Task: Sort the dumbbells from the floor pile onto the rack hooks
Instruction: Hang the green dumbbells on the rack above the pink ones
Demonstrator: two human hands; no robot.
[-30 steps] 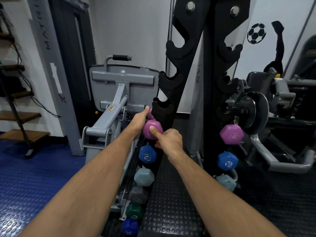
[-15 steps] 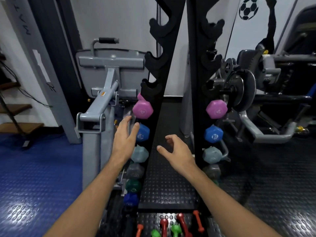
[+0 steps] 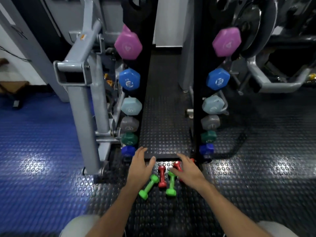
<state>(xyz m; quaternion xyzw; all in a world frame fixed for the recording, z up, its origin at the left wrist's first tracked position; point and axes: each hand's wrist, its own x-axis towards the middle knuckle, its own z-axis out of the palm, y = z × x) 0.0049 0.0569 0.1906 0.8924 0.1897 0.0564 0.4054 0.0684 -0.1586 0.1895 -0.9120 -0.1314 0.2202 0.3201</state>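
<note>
Rack (image 3: 150, 82): two black uprights, both columns loaded from the purple pair (image 3: 128, 44) down through blue, pale blue, grey and green to the small dark-blue pair at the base. The purple dumbbell that both hands were seating on the left upright a second ago now hangs there alone; that placement reads as finished.

View: has swung from the upper hooks down to the floor (image 3: 256, 168) at the rack's foot. The empty upper hooks are now mostly out of frame.

Pile: small dumbbells lie on the studded mat just in front of the rack base. Two green (image 3: 148, 187) and (image 3: 171, 183), one red (image 3: 162, 176) between them, a second red (image 3: 177, 165) partly under the right hand, with another red end showing past its fingers. Exact count under the hands cannot be told.

Hands: both have dropped from rack height to the pile. Left hand (image 3: 141, 166) is open, fingers spread, empty, over the mat beside the leftmost green one. Right hand (image 3: 187, 170) is open too, fingers extended across the red dumbbell; whether it touches is unclear through the blur, and no grasp has closed.

Judgement: one cycle done, next pick starting. Probable targets are the red under the right hand and a green near the left.
</note>
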